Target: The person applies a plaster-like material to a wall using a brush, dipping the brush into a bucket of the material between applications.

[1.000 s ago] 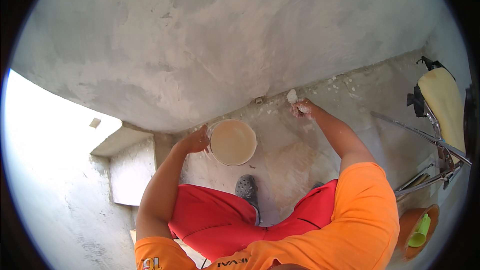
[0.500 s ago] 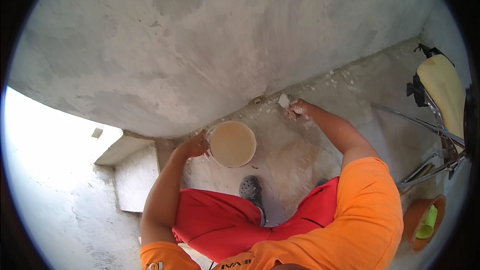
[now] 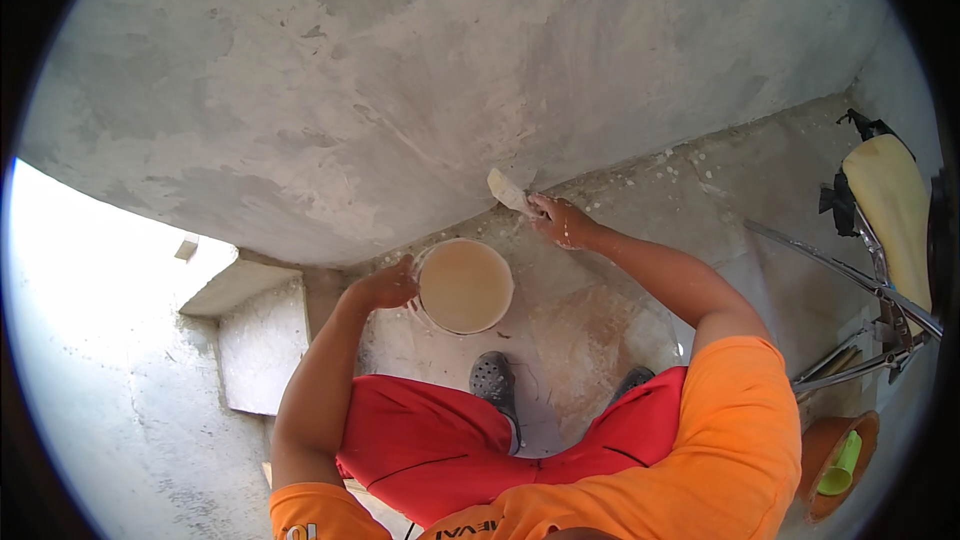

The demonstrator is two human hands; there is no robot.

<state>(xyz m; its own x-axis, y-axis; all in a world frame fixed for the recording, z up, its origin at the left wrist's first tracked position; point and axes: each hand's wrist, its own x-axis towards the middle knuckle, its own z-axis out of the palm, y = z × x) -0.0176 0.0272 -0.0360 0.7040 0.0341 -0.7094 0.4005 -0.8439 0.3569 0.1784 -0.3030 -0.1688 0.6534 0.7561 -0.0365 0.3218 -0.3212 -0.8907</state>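
My left hand (image 3: 388,285) is closed on the left rim of a round whitish bucket (image 3: 467,332). Beige, cloudy liquid fills much of what shows inside it. Beyond the bucket and to its right, my right hand (image 3: 562,221) is wrapped round a putty knife (image 3: 511,192) with a broad, pale-coated blade. The blade points up and left, close in front of the lower part of the grey wall (image 3: 400,90); whether it touches the wall I cannot tell. White smears cover my right fingers, which hide the handle.
A folded metal chair frame with a yellowish cushion (image 3: 885,205) leans at the right. Below it sits an orange basin (image 3: 820,440) holding a green scoop (image 3: 840,465). A concrete step (image 3: 265,345) rises at the left. White crumbs dot the stained floor (image 3: 590,310) along the wall.
My right hand has moved left and slightly up with the putty knife, from above the floor to nearer the wall's foot. My left hand stays on the bucket.
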